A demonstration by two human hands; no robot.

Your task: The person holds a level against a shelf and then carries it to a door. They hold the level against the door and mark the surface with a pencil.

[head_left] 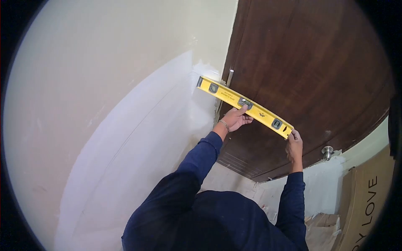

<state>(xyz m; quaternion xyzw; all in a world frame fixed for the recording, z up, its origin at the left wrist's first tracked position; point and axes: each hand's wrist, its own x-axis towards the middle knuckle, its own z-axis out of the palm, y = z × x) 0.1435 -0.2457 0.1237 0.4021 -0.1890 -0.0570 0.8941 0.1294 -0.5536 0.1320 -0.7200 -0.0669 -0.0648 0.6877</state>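
Note:
A yellow spirit level point(266, 113) spans the front of the dark door, tilted in the view with its left end higher. Its left end reaches the white patched corner of the wall. My left hand point(236, 119) is closed on the level's lower edge near the middle, the thumb at the central vial and the other fingers underneath. At the level's right end, my right hand point(295, 147) pinches the corner between thumb and fingers. Further vials show near both ends of the level. The bubbles' exact positions are too small to read.
Behind the level stands a dark brown wooden door point(335, 71) with a round metal knob point(327, 152). A pale wall point(117, 46) with a white patched area fills the left. A cardboard box point(368, 188) leans at the lower right, beside torn cardboard on the floor.

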